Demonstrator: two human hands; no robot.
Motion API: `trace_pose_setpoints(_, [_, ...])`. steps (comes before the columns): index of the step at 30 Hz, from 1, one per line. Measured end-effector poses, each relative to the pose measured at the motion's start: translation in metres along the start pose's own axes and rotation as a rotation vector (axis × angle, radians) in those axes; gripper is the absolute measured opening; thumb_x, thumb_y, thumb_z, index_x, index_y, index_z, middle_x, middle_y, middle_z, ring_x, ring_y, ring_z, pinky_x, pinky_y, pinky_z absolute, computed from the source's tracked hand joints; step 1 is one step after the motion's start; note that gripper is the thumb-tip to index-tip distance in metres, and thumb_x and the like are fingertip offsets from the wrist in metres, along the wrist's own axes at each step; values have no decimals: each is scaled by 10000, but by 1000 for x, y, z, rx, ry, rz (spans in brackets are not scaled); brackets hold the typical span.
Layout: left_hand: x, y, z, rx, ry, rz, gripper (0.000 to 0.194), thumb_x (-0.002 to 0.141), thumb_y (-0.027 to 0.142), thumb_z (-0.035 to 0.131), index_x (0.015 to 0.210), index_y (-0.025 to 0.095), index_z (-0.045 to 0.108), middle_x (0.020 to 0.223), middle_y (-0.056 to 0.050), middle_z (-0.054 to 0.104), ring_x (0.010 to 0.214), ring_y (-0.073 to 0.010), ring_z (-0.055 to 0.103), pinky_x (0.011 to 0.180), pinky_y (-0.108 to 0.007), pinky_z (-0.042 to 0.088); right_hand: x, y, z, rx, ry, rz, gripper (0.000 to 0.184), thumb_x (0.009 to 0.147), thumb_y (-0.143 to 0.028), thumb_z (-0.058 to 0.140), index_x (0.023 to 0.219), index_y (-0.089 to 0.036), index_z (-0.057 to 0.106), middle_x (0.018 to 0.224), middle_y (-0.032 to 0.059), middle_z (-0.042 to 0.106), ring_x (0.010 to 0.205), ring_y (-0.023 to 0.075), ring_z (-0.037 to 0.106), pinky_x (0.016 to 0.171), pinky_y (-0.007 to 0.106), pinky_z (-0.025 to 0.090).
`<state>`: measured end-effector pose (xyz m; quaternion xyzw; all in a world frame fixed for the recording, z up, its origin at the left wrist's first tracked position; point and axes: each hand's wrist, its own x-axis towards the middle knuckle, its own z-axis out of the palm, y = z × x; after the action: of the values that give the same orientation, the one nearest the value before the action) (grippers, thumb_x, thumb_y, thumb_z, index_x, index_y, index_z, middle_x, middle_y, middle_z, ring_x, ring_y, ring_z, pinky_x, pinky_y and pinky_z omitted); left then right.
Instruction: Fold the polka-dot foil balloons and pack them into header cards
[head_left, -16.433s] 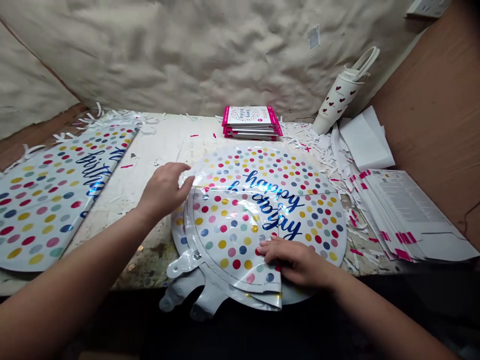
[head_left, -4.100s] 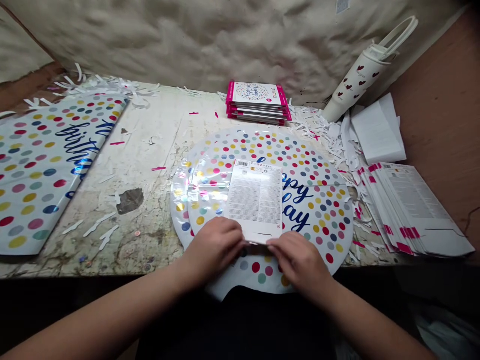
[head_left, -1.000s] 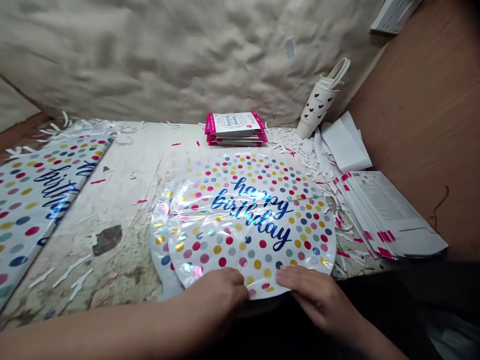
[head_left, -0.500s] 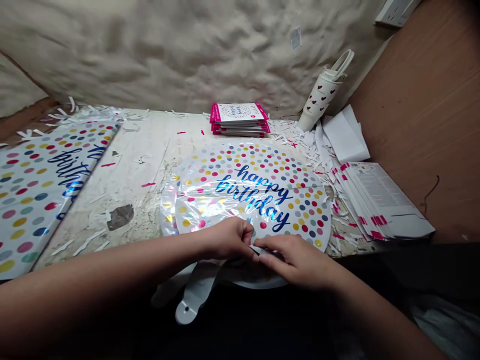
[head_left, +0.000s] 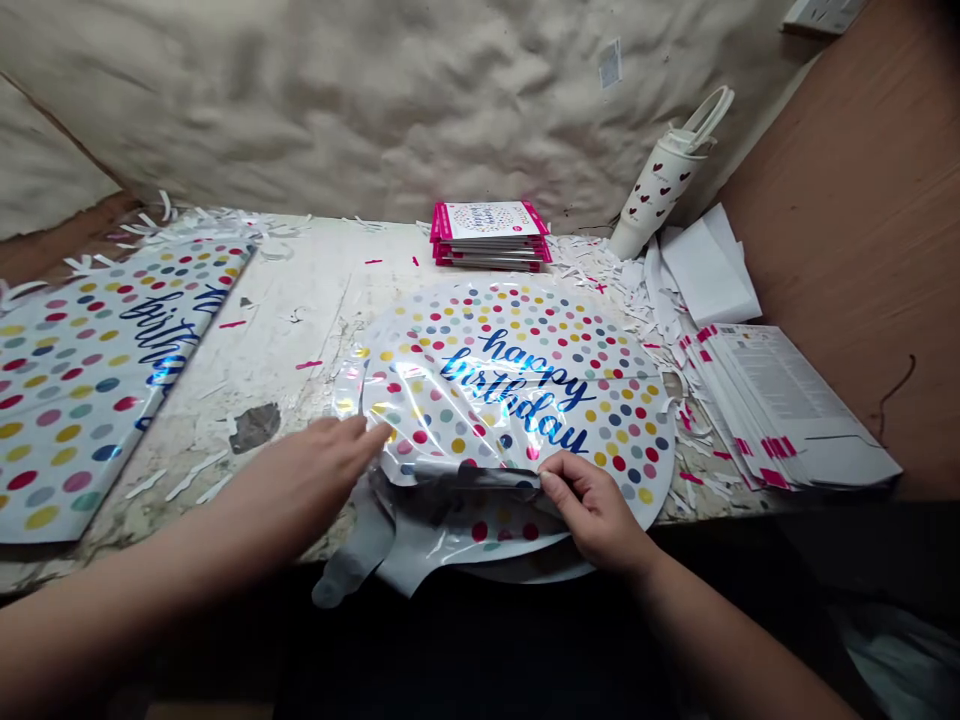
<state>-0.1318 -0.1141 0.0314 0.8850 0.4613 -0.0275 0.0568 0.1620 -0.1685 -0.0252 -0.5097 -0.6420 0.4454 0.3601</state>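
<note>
A flat foil balloon [head_left: 525, 330] with coloured dots and blue "happy birthday" lettering lies in front of me, on top of other flat balloons. Its near edge is turned up in a narrow fold with a dark strip. My right hand [head_left: 596, 505] is closed, pinching that fold between thumb and fingers. At the balloon's left side, my left hand [head_left: 334, 460] is slightly blurred, its fingers stretched out over the edge; the thumb is hidden. Below it, pale balloon tails [head_left: 356, 560] hang over the table's front edge.
Folded dotted balloons [head_left: 82, 400] lie at the left. A stack of pink-edged packs [head_left: 491, 235] stands at the back, a white tumbler [head_left: 660, 185] to its right. Printed card sleeves [head_left: 795, 400] lean at the right. Paper shreds [head_left: 645, 300] litter the table [head_left: 300, 290].
My left hand has moved left, away from my right hand, to the balloon's left side. The near edge now shows a long fold. The view has shifted slightly.
</note>
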Motion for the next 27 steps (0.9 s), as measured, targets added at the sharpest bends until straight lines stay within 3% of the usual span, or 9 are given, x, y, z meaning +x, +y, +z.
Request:
trace_pose_setpoints(5, [5,-11,19,-152,198,282,751,782,452,580,1387,173,234,1404,-163,350,1301,-307,306,1037,-461,308,-7,-5,9,-85,49,-85,113,867,-219,420,806,-193,511,718,4,544,683,127,533,648,240,462])
trace_pose_setpoints(7, [10,-7,41,-234,123,432,555,846,350,517,1357,239,332,1388,-95,417,1296,-256,343,1062,-433,285,-14,-5,16,-265,-6,-238,191,775,-164,481,955,-174,541,934,67,611,904,195,571,810,327,480])
trace_pose_setpoints(9, [13,-5,66,-294,59,497,336,902,234,404,1214,287,519,1295,-24,534,1258,-202,412,1062,-387,302,-22,2,17,-510,-50,-319,536,670,-83,482,1203,-138,470,1238,131,525,1172,280,457,970,435,405])
trace_pose_setpoints(13, [11,-12,98,-389,94,465,346,941,207,313,1105,306,601,1204,22,606,1199,-151,483,1059,-329,319,-33,33,-19,-915,152,22,717,646,44,354,1356,-48,330,1335,188,455,1237,279,423,982,453,417])
trace_pose_setpoints(16, [10,-17,104,-377,136,498,317,947,229,338,1118,325,587,1180,41,620,1176,-132,505,1078,-315,288,-33,55,-65,-1112,272,244,543,774,12,303,1301,-28,429,1295,206,494,1210,286,458,979,444,421])
trace_pose_setpoints(19, [11,-18,103,-363,159,539,318,950,217,338,1110,333,588,1169,48,626,1167,-121,511,1082,-305,279,-25,63,-98,-1243,158,85,517,859,-53,289,1362,-139,375,1427,122,346,1328,260,284,1069,467,283])
trace_pose_setpoints(22, [14,-15,101,-365,168,560,331,956,217,321,1122,335,580,1169,50,625,1172,-118,507,1077,-302,288,-11,61,-114,-1289,-44,11,579,847,-111,381,1391,-295,303,1479,22,237,1367,275,150,1080,552,157])
trace_pose_setpoints(25, [12,-12,97,-356,169,523,351,955,212,311,1174,352,547,1241,52,575,1198,-122,481,1073,-295,293,-2,58,-121,-1301,59,263,687,756,-180,508,1408,-179,288,1467,132,235,1343,387,154,1032,636,145])
trace_pose_setpoints(27, [9,-11,91,-333,174,450,398,942,208,317,1294,346,441,1354,25,465,1259,-152,411,1073,-314,287,-4,58,-123,-1248,71,244,791,669,-107,518,1415,-134,259,1479,140,186,1353,369,127,1054,610,122])
